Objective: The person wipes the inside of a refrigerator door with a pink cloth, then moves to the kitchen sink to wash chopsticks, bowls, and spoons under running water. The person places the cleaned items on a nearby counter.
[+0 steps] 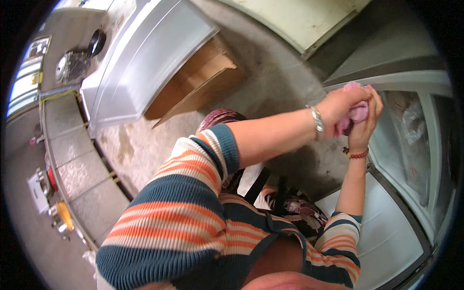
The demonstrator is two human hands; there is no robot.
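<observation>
Both hands meet at the right of the view, squeezed around a bunched pink cloth (359, 112). My left hand (335, 107), with a silver bracelet at the wrist, presses over the cloth from the left. My right hand (368, 125), wearing a red beaded bracelet, wraps it from the other side. Part of the cloth is hidden between the palms and fingers. Just beyond the hands stands an open refrigerator (436, 145); a clear plastic bag (413, 125) shows inside it.
A white inner panel (388, 221) with a dark gasket lies to the lower right. At upper left, a large translucent plastic bin (156, 58) stands against an open cardboard box (203, 87). A grey tiled counter (79, 159) runs along the left. A pale cabinet-like block (308, 21) stands above.
</observation>
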